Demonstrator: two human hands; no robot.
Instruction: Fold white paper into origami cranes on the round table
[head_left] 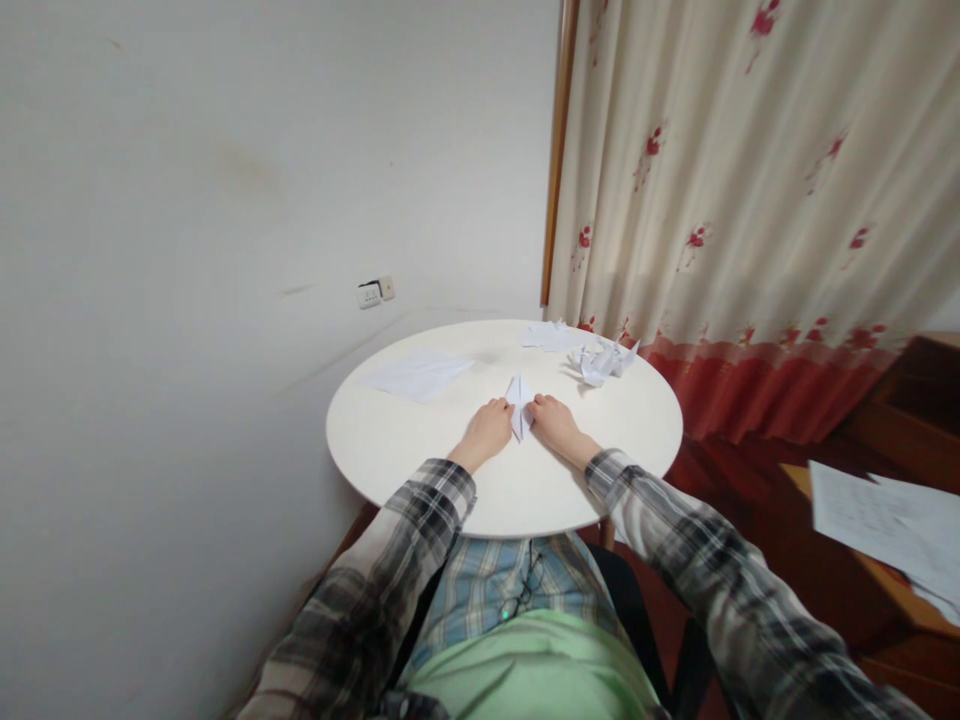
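A small piece of folded white paper point(520, 398), shaped like a narrow diamond with a line down its middle, lies on the round white table point(405, 450). At its left edge my left hand point(489, 428) is closed, with the fingers curled onto the paper. My right hand point(553, 422) grips the opposite edge in the same way, knuckles up. The fingertips of both hands are partly hidden against the paper.
Left of my hands a flat white sheet point(420, 375) lies on the table. Several folded paper shapes point(600, 362) are heaped at the back right, near more paper point(546, 335). Written sheets point(877, 515) rest on wooden furniture at right. A wall stands close at left.
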